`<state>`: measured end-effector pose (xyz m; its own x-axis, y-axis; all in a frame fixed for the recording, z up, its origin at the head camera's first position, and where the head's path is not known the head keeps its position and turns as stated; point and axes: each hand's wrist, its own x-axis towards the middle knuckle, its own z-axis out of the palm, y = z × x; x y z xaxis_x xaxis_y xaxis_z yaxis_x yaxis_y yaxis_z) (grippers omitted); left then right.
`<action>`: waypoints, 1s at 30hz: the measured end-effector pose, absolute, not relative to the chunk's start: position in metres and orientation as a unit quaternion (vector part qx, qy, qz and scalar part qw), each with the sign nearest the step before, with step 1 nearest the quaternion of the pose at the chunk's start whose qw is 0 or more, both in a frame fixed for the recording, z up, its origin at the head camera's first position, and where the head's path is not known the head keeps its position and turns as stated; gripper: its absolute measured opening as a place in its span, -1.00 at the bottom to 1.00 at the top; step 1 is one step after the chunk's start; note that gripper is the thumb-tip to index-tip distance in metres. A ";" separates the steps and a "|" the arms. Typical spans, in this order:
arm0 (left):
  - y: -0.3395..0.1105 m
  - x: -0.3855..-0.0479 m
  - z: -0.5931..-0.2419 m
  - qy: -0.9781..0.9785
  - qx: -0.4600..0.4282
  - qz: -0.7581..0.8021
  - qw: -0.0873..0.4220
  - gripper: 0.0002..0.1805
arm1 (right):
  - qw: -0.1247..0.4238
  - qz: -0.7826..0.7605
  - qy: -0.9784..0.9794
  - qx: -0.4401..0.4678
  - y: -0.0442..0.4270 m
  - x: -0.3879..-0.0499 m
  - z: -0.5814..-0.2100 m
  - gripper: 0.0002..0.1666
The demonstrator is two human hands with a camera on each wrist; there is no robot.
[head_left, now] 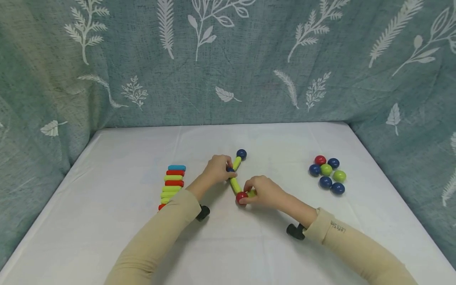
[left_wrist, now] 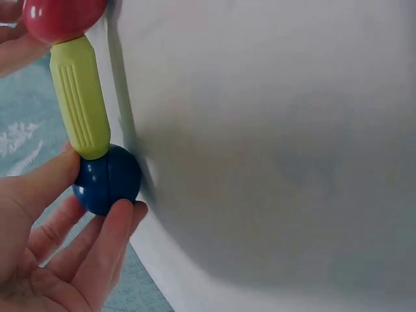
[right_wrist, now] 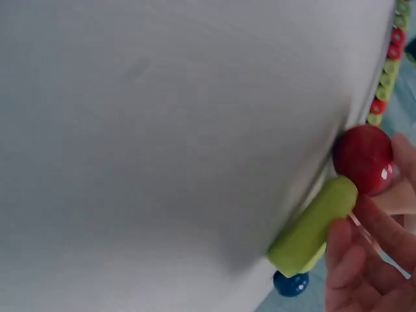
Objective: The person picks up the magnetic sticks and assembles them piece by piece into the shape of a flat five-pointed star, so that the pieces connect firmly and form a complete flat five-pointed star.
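On the white table lies a chain of coloured balls and ribbed rods. My left hand (head_left: pixel 215 169) pinches a blue ball (left_wrist: pixel 97 185) between thumb and fingers. From that ball, one yellow-green rod (left_wrist: pixel 81 97) runs to a red ball (head_left: pixel 241 198), and another rod (head_left: pixel 236 163) leads to a far blue ball (head_left: pixel 241 154). My right hand (head_left: pixel 266 192) grips the red ball, thumb on it, with fingers against a further yellow-green rod (right_wrist: pixel 313 227) beside it. Fingers partly hide this rod in the head view; whether it is joined to the red ball I cannot tell.
Left of the hands, a column of blue, red and yellow-green rods (head_left: pixel 173 183) lies side by side, its near end covered by the left sleeve. To the right sits a cluster of red, blue and green balls (head_left: pixel 325 170). A patterned curtain (head_left: pixel 228 79) hangs behind the table.
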<state>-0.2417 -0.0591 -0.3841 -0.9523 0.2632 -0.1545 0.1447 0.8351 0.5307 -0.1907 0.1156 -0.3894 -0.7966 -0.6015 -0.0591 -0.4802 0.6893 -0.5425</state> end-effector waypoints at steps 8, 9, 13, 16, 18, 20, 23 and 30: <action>-0.061 -0.229 -0.385 0.960 0.149 0.217 0.095 -0.73 | 0.095 -0.262 0.912 -0.302 0.127 -0.185 -0.390 -0.73; -0.061 -0.227 -0.385 0.961 0.154 0.209 0.098 -0.73 | 0.098 -0.269 0.911 -0.297 0.130 -0.185 -0.390 -0.73; -0.063 -0.217 -0.382 0.960 0.178 0.181 0.115 -0.72 | 0.101 -0.291 0.912 -0.272 0.140 -0.185 -0.390 -0.71; -0.062 -0.210 -0.378 0.957 0.196 0.175 0.124 -0.73 | 0.094 -0.295 0.917 -0.251 0.146 -0.186 -0.390 -0.70; -0.060 -0.206 -0.376 0.954 0.204 0.177 0.130 -0.73 | 0.085 -0.294 0.920 -0.245 0.149 -0.187 -0.390 -0.70; -0.058 -0.202 -0.376 0.953 0.205 0.178 0.133 -0.73 | 0.076 -0.295 0.919 -0.249 0.151 -0.188 -0.390 -0.72; -0.056 -0.198 -0.376 0.954 0.199 0.181 0.133 -0.73 | 0.061 -0.294 0.918 -0.261 0.153 -0.188 -0.390 -0.76; -0.053 -0.194 -0.376 0.955 0.196 0.181 0.131 -0.72 | 0.045 -0.295 0.922 -0.248 0.154 -0.189 -0.392 -0.75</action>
